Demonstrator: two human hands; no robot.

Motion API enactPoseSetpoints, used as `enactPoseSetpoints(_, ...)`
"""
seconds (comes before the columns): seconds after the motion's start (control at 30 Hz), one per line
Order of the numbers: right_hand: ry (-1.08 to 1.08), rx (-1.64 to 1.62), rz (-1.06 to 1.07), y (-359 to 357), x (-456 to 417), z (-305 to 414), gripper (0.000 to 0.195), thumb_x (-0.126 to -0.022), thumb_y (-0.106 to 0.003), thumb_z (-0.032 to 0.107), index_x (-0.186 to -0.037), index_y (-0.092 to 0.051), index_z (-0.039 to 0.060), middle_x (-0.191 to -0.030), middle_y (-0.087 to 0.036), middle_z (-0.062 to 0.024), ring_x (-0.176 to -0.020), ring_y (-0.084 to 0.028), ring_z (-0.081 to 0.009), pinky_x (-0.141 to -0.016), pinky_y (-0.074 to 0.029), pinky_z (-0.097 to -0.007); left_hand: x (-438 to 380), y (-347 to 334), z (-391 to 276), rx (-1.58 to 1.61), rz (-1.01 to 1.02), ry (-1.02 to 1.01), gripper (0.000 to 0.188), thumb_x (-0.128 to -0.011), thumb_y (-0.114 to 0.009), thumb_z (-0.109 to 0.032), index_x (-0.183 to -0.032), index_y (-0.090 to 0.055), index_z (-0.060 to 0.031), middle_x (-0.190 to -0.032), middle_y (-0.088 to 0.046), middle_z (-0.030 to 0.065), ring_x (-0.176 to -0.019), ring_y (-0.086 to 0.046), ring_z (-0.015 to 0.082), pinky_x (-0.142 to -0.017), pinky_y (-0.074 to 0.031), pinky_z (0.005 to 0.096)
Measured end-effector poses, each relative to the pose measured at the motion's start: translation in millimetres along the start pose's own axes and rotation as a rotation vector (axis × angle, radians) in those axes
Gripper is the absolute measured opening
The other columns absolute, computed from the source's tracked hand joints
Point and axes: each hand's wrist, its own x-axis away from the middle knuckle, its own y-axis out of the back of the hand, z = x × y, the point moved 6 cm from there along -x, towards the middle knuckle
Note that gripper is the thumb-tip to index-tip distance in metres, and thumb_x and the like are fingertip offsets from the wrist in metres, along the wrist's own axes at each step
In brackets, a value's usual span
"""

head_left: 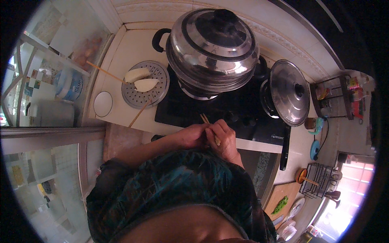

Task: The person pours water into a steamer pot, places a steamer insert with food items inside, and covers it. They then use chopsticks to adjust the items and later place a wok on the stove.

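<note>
Near the front edge of the black glass cooktop (194,114), my right hand (225,139) is closed around a pair of wooden chopsticks (217,140). My left hand (196,135) is pressed against it, its fingers mostly hidden. Behind them a large stainless-steel steamer pot (209,70) with its domed lid on stands over a burner. To the left, a perforated metal steamer plate (146,98) holds two white pieces of food (146,85), possibly steamed bun. One thin wooden stick (104,71) reaches the plate from the left, and another stick (139,114) rests at its front rim.
A lidded pan (288,94) sits on the right burner, its black handle (285,148) pointing towards me. A white round dish (103,104) lies at the counter's left edge. Farther right are a cutting board (284,194) with chopped greens (280,205) and a wire rack (317,179).
</note>
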Motion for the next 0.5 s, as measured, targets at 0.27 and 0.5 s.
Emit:
enactPoseSetpoints(0.27, -0.013, -0.010, 0.009, -0.1, 0.9, -0.6, 0.007, -0.075, -0.065, 0.001, -0.081, -0.062, 0.0018, -0.076, -0.054, -0.0118, -0.064, -0.059, -0.0290, -0.056, -0.049, -0.0348, -0.3, -1.8, -0.1, -0.017, 0.071, -0.028, 0.024, -0.096, -0.039, -0.032, -0.104, -0.054, -0.0146, -0.094, -0.056, 0.0009, -0.082, -0.052, 0.0153, -0.069, -0.042, 0.0293)
enactPoseSetpoints(0.5, -0.025, -0.028, 0.004, 0.0, 1.2, 0.2, 0.005, -0.076, -0.065, 0.000, -0.080, -0.062, 0.0011, -0.076, -0.055, -0.0121, -0.064, -0.059, -0.0291, -0.056, -0.048, -0.0348, -1.9, 0.5, 7.2, 0.115, 0.068, 0.034, 0.023, -0.096, -0.039, -0.031, -0.102, -0.054, -0.0152, -0.092, -0.056, -0.0005, -0.081, -0.052, 0.0140, -0.068, -0.043, 0.0296)
